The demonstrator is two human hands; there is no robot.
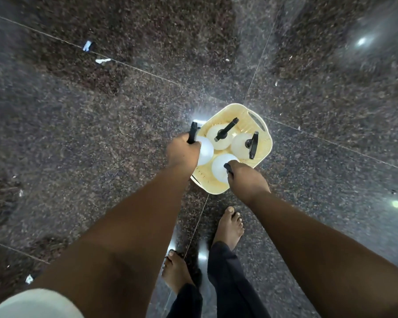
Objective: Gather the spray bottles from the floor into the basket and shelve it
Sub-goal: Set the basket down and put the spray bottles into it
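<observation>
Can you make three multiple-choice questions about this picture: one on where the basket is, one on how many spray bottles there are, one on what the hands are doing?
1. Where is the basket?
A. On a shelf
B. On the floor
C. On a table

2. How many spray bottles are visible?
A. Two
B. Four
C. Six

3. What are the hands doing?
A. Each grips a bottle's black spray head
B. Both hang empty
C. Both hold the basket's rim

Answers:
1 B: the basket sits on the dark stone floor, near bare feet.
2 B: four white bottles show at the basket.
3 A: the left hand holds the left bottle and the right hand holds the near bottle.
</observation>
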